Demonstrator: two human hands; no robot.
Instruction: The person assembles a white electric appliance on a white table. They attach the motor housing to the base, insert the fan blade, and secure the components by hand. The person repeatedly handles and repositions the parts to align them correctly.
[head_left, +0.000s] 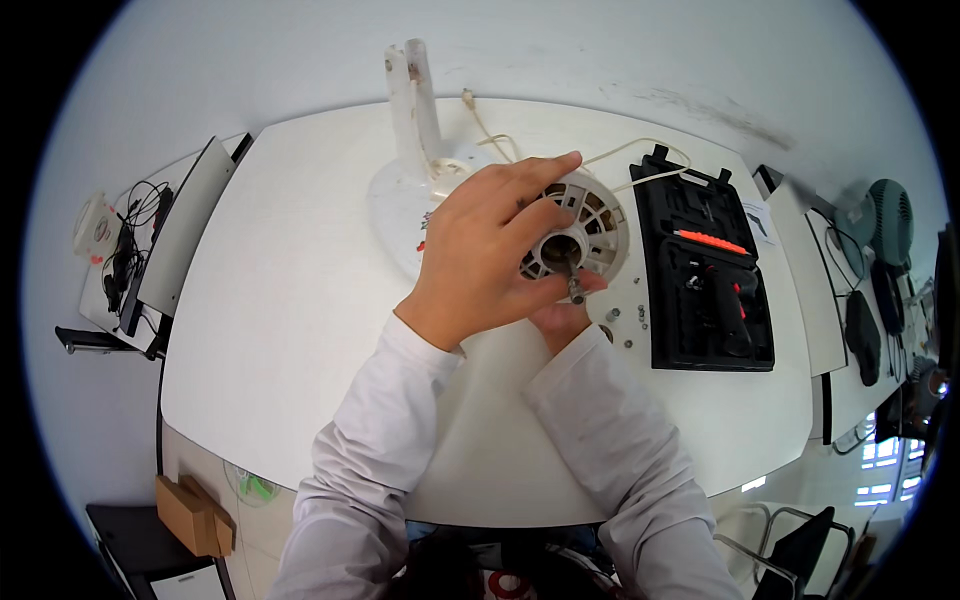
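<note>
A round, pale fan motor (pixel 608 222) with a slotted face is held above the table, its metal shaft (pixel 576 290) sticking out toward me from the centre hole. My left hand (pixel 475 255) lies across the left side of the motor, fingers bent over its front and thumb close to the shaft. My right hand (pixel 562 318) is under the motor, gripping it from below; most of its fingers are hidden. Behind my left hand stands a white fan base (pixel 385 205) with an upright forked post (pixel 405 110).
Right of the motor lies an open black tool case (pixel 664 300) holding an orange-handled tool (pixel 712 241) and a black power screwdriver (pixel 730 310). Small screws and nuts (pixel 641 315) are scattered beside it. A pale cord (pixel 655 143) curves behind on the white table (pixel 270 300).
</note>
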